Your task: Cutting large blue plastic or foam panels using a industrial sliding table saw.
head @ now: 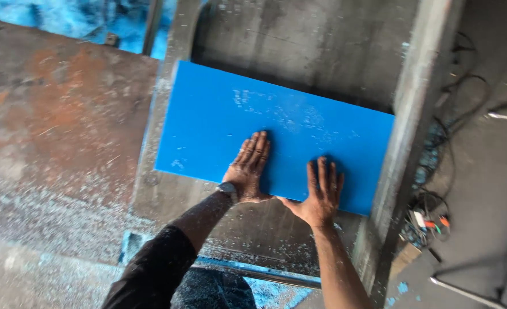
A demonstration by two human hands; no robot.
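Note:
A bright blue rectangular plastic sheet lies flat on a grey metal machine bed, dusted with pale shavings. My left hand presses flat on the sheet's near edge, fingers together and pointing away; a watch sits on that wrist. Beside it, my right hand also lies flat on the sheet, close to its near right corner. Neither hand grips anything.
A rusty steel plate spreads to the left, covered with blue-white chips. A grey metal rail borders the sheet on the right. Tangled cables lie on the floor beyond it. Blue shavings pile at top left.

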